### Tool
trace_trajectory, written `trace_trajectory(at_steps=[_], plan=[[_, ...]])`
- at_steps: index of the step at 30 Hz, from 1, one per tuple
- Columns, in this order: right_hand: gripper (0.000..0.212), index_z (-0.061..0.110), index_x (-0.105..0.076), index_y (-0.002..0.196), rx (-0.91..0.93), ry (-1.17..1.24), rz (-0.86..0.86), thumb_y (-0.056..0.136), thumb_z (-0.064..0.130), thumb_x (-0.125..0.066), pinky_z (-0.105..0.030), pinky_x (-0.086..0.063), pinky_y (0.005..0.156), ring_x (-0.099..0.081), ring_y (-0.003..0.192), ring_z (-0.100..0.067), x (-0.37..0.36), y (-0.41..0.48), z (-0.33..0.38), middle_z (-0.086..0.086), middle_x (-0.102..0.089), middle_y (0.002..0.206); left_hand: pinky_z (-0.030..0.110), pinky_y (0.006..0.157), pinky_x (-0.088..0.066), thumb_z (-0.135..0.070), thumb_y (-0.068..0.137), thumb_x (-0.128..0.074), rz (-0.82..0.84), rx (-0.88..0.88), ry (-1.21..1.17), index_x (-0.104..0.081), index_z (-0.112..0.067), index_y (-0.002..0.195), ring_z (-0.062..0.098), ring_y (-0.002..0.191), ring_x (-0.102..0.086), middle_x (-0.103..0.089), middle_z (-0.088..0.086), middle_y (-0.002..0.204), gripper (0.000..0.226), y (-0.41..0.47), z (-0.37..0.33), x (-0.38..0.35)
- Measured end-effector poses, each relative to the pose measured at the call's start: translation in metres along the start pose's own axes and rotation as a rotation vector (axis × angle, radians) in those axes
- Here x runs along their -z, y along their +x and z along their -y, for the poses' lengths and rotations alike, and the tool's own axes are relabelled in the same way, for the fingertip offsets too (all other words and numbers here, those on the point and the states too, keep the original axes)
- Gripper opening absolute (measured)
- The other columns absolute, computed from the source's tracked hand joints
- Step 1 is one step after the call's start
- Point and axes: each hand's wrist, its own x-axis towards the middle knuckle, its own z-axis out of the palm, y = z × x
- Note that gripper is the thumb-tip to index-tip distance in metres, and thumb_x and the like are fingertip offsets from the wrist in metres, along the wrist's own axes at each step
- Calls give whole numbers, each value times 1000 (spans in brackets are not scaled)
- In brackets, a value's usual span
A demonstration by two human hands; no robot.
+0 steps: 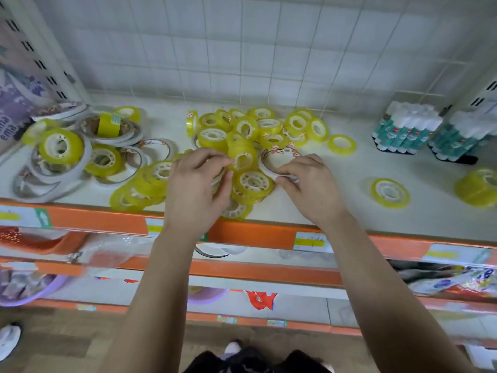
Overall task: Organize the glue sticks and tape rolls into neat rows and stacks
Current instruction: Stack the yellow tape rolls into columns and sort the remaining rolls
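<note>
A heap of yellow tape rolls (250, 130) lies jumbled in the middle of the white shelf (349, 205). My left hand (197, 184) has its fingers curled round an upright yellow roll (242, 157) at the heap's front. My right hand (306, 181) pinches the rim of a thin white double-sided tape ring (271, 168) lying beside that roll. More white rings and yellow rolls (80, 154) are piled at the left. Two packs of glue sticks (406, 127) with white caps stand at the far right. Loose yellow rolls (390, 192) lie on the right.
The shelf has an orange front edge (255, 235) with price labels. A white tiled wall (242, 49) backs it. Lower shelves with bagged goods (451, 281) sit beneath. A purple poster (16, 98) hangs at the left, and a shoe (8, 337) shows on the floor.
</note>
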Motion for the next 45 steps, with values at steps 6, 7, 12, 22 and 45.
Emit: trace_trajectory(at_steps=[6, 7, 12, 22, 45], plan=[[20, 8, -75, 93, 27, 48, -55, 82, 20, -63, -33, -46, 87, -60, 93, -32, 13, -5, 0, -6, -71, 90, 51, 82, -50, -18, 89, -62, 17, -39, -28, -73, -11, 104, 30, 97, -63, -67, 5, 104, 20, 7, -8, -11], [19, 8, -75, 92, 29, 52, -65, 82, 20, -63, -27, -41, 88, -59, 93, -31, 16, -8, -2, -5, -71, 90, 51, 82, -50, -18, 89, -62, 21, -46, -33, -73, -11, 104, 30, 97, -64, -67, 5, 104, 20, 9, -11, -14], [24, 9, -74, 85, 18, 87, -150, 79, 26, -59, -21, -41, 81, -60, 92, -29, 29, -25, -12, -1, -69, 83, 50, 75, -51, -19, 88, -61, 103, -82, -39, -74, -12, 97, 30, 87, -65, -68, 3, 94, 17, 19, -28, -33], [11, 6, -74, 88, -33, 23, -311, 80, 12, -70, -17, -38, 81, -59, 88, -30, 57, -50, -49, -5, -69, 84, 42, 84, -42, -40, 82, -50, 401, -13, 137, -77, -15, 90, 32, 95, -61, -71, 2, 98, 37, 31, -61, -69], [11, 5, -74, 92, -41, -8, -438, 83, 11, -71, -19, -40, 81, -60, 88, -32, 98, -62, -85, -7, -68, 87, 42, 67, -54, -23, 89, -63, 252, -127, -49, -70, -13, 94, 30, 84, -63, -68, 3, 90, 13, 41, -105, -81]])
